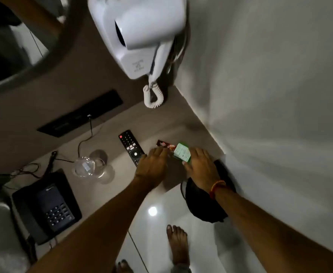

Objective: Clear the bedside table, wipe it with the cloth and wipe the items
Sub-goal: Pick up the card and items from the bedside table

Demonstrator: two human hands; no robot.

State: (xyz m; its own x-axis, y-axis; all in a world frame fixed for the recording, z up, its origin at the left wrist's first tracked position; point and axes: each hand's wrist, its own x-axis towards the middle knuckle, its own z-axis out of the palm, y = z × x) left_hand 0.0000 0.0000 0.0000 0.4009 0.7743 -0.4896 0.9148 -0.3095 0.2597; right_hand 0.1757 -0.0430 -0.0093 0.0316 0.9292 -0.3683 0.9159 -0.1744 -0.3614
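Observation:
The beige bedside table (122,186) runs from lower left to the right wall. My right hand (200,167) holds a small green and white packet (182,153) a little above its right end. My left hand (151,164) lies palm down beside it, fingers spread, over the lower end of a black remote (129,145) and touching a dark brown sachet (164,144). A clear glass (87,166) stands left of the remote. A black desk phone (47,205) sits at the table's left end. No cloth is in view.
A white wall-mounted hair dryer (140,34) with a coiled cord (152,95) hangs above the table. A black socket panel (81,114) with a plugged cable is on the wall. A black bin (203,201) stands under my right wrist. My bare feet (177,245) are on glossy white floor.

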